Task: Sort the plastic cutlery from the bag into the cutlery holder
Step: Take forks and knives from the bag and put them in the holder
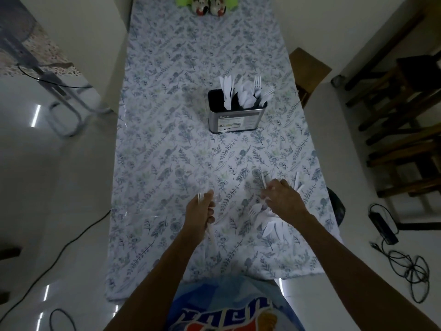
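Sorting is under way: the cutlery holder, standing mid-worktop toward the right edge, already carries knives, spoons and forks. The left hand is curled round a small bundle of white pieces. The right hand reaches into the loose cutlery pile near the near right corner, fingers curled among the pieces; whether it has pinched one I cannot tell. Next, probably, the bundle goes forward to its compartment; the cloth between is open.
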{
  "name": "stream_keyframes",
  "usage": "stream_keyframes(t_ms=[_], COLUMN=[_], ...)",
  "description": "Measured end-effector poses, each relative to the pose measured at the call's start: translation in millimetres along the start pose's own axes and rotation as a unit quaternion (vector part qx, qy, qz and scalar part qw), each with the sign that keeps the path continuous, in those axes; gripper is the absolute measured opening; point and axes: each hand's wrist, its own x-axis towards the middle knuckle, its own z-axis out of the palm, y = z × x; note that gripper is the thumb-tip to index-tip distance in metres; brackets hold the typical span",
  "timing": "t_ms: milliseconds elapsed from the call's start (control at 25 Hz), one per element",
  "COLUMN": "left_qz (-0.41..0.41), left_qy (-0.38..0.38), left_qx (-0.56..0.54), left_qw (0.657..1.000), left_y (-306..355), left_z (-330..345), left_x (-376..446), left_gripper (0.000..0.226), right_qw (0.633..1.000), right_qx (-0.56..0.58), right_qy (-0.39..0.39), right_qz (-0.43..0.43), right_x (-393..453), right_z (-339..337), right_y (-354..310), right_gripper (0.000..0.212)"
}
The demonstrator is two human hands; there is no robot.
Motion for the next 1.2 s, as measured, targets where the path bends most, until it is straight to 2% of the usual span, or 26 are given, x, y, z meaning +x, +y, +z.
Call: stream_keyframes(t_ms=[120, 200, 280, 360, 440, 520, 600, 640, 760, 840, 1000, 1040, 1120, 1200], left_qz=[-0.007, -0.005, 0.0, 0.025, 0.04, 0.014, -0.008, -0.013, -0.035, -0.044, -0.019, -0.018, -0.032, -0.058], left_qy=[-0.012, -0.03, -0.039, -0.068, -0.09, -0.091, -0.099, -0.098, -0.086, -0.091, -0.115, -0.119, -0.13, -0.147], left_qx=[-0.016, -0.01, 0.025, 0.044, 0.025, -0.012, -0.038, -0.034, -0.028, -0.031, -0.032, -0.035, -0.022, 0.012], left_qw=[1.0, 0.999, 0.999, 0.996, 0.995, 0.996, 0.994, 0.995, 0.995, 0.994, 0.993, 0.992, 0.991, 0.987], left_y=[1, -3, -8, -13, -17, -17, -19, -20, -20, -20, -19, -18, -18, -21], left_z=[5, 9, 16, 24, 31, 34, 35, 37, 45, 49, 47, 48, 53, 64], left_x=[1, 4, 5, 2, -1, -2, -1, 0, -1, -1, 0, 0, -1, 0], left_gripper=[0.013, 0.018, 0.03, 0.026, 0.018, 0.022, 0.037, 0.035, 0.011, 0.013, 0.013, 0.011, 0.01, 0.017], right_qw=[0.998, 0.992, 0.972, 0.925, 0.897, 0.911, 0.942, 0.948, 0.97, 0.978, 0.968, 0.968, 0.974, 0.976], right_qx=[-0.018, 0.031, 0.192, 0.369, 0.436, 0.394, 0.25, 0.187, 0.118, 0.1, 0.127, 0.133, 0.132, 0.13], right_qy=[0.056, 0.115, 0.121, 0.073, 0.056, 0.086, 0.134, 0.148, 0.086, 0.048, 0.126, 0.153, 0.179, 0.152], right_qz=[0.006, 0.029, 0.061, 0.054, 0.041, 0.088, 0.181, 0.21, 0.193, 0.176, 0.176, 0.15, 0.036, -0.084], right_x=[-1, -7, -18, -29, -42, -52, -68, -77, -95, -94, -90, -89, -86, -76], right_z=[-1, -7, -18, -24, -20, -9, 3, 8, 25, 30, 19, 12, -4, -18], right_y=[-4, -11, -34, -66, -83, -68, -31, -13, 11, 11, 7, 4, -9, -24], right_gripper=[0.016, 0.012, 0.008, 0.008, 0.008, 0.009, 0.008, 0.009, 0.024, 0.026, 0.021, 0.019, 0.014, 0.012])
